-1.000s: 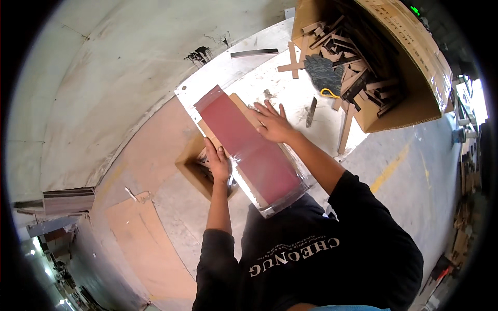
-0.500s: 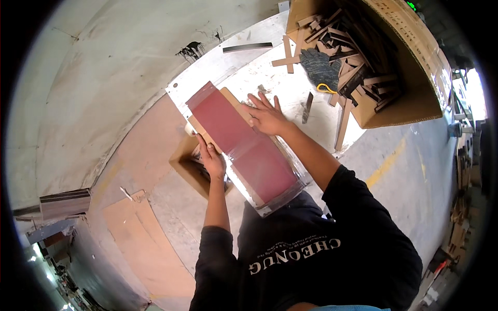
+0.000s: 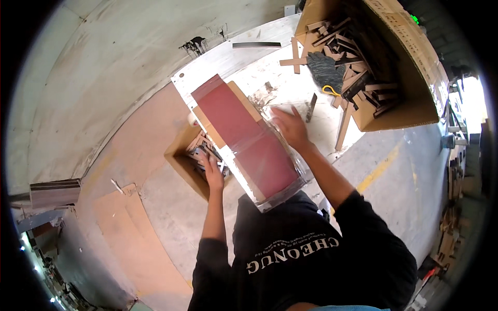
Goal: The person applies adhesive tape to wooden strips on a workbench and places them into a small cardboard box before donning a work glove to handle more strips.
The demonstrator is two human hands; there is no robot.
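Note:
A long red abrasive-looking strip (image 3: 228, 119) lies over a tan board (image 3: 244, 98), with clear film or tape across its middle and near end. They rest on the white worktable (image 3: 199, 67) in front of me. My right hand (image 3: 292, 128) is just off the board's right edge, fingers apart and nothing seen in it. My left hand (image 3: 213, 173) is over the small cardboard box (image 3: 179, 165) left of the table. Its fingers stretch toward thin wooden strips (image 3: 198, 141) inside; I see nothing held.
A large cardboard box (image 3: 402, 116) of wooden strips lies on its side at the far right, a dark glove (image 3: 324, 70) at its opening. Loose strips (image 3: 342, 129) lie around it. A dark strip (image 3: 257, 45) lies near the wall. Flat cardboard (image 3: 137, 233) is on the floor.
My left hand has left the board's left edge and moved over the small box. My right hand has slid toward me and right, off the board's top.

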